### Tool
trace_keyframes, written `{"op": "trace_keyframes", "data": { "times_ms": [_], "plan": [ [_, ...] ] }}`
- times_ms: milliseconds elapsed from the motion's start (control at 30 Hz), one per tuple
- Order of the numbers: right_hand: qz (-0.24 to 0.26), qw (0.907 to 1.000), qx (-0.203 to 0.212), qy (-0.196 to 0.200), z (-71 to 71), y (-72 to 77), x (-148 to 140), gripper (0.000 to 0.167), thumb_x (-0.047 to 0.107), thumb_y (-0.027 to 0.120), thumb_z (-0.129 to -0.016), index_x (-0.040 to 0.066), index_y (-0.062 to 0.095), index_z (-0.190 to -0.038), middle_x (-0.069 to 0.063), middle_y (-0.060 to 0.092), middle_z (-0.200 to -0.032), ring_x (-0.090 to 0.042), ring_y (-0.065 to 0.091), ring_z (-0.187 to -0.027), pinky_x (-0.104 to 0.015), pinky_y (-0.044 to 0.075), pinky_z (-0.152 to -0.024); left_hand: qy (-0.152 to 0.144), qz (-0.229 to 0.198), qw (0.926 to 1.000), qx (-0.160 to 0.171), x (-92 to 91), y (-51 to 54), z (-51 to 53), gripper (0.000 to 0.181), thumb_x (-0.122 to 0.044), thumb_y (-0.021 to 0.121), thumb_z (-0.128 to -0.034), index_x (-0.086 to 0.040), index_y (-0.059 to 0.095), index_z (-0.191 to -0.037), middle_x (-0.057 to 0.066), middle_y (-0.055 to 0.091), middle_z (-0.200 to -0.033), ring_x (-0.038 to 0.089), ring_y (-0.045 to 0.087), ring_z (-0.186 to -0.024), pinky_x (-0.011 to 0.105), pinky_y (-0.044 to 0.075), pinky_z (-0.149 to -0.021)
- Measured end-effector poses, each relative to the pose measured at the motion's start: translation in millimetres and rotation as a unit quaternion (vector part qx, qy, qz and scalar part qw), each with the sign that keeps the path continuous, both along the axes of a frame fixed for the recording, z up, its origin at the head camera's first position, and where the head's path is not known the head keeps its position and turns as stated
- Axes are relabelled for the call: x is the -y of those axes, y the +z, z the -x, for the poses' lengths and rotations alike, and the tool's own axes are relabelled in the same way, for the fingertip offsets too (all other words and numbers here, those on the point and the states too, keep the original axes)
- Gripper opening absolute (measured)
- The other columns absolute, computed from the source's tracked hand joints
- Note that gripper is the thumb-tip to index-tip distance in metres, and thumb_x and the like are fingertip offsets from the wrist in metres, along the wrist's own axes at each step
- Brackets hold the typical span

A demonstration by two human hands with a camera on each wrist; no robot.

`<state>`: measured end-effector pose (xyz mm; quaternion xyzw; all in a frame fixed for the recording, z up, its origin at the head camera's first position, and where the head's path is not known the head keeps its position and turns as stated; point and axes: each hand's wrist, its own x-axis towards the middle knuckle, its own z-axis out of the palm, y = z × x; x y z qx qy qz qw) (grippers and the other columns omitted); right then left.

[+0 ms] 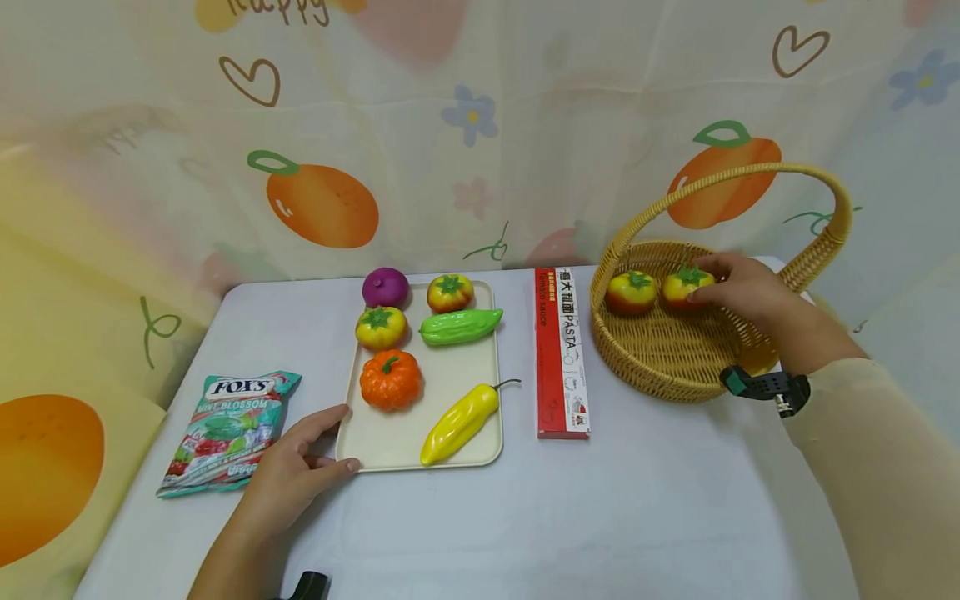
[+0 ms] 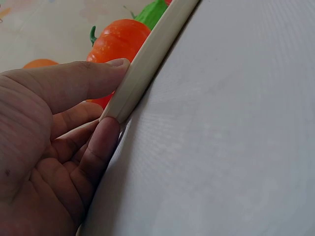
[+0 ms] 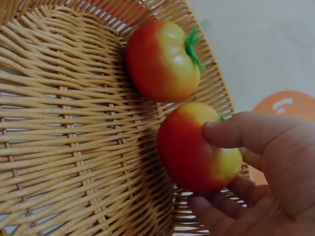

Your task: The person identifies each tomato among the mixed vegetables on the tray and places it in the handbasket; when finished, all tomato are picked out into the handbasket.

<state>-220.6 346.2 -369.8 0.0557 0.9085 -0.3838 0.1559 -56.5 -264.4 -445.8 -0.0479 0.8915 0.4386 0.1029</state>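
Observation:
In the wicker basket at the right, my right hand grips a red and yellow tomato between thumb and fingers. Beside it in the basket lies a second tomato of the same colours. My left hand holds the near left corner of a cream tray, with digits on two of its edges. On the tray are an orange pumpkin, a yellow pepper, a green cucumber-like vegetable and two tomatoes. A purple onion sits at its far left corner.
A red and white pasta box lies between tray and basket. Left of the tray is a green FOX'S candy bag, close to my left hand. The basket's tall handle arches over my right hand's area. A printed curtain hangs behind the table.

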Motion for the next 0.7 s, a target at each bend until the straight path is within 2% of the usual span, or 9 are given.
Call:
{"op": "trace_keyframes", "data": {
  "times_ms": [167, 433, 700],
  "plan": [
    [0.001, 1.0000, 0.004, 0.008, 1.5, -2.3, -0.9, 0.076, 0.023, 0.068, -0.105, -0.003, 0.030, -0.165, -0.034, 0.034, -0.159, -0.050, 0.037, -0.139, -0.067, 0.031, -0.120, -0.001, -0.001, 1.0000, -0.003, 0.4, -0.4, 0.0, 0.082, -0.019, 0.093, -0.0853, -0.013, 0.054, -0.158, 0.011, 0.053, -0.158, 0.027, 0.057, -0.107, 0.022, 0.058, -0.079],
    [-0.008, 0.9998, 0.014, 0.014, 4.6, -3.2, -2.3, 0.078, 0.027, 0.069, -0.105, -0.001, 0.029, -0.166, -0.034, 0.033, -0.160, -0.051, 0.036, -0.141, -0.069, 0.029, -0.120, -0.001, -0.007, 1.0000, -0.003, 0.0, -1.2, 0.9, 0.083, -0.018, 0.093, -0.0853, -0.012, 0.054, -0.158, 0.012, 0.052, -0.159, 0.027, 0.058, -0.103, 0.022, 0.057, -0.078],
    [-0.006, 0.9995, 0.019, 0.025, 4.8, -2.3, -2.6, 0.078, 0.027, 0.070, -0.105, -0.001, 0.030, -0.165, -0.034, 0.034, -0.160, -0.050, 0.037, -0.141, -0.068, 0.033, -0.119, 0.007, -0.009, 0.9999, 0.008, -0.1, -0.8, 0.7, 0.083, -0.018, 0.093, -0.0850, -0.014, 0.054, -0.158, 0.010, 0.051, -0.161, 0.027, 0.059, -0.100, 0.023, 0.057, -0.077]
  ]
}}
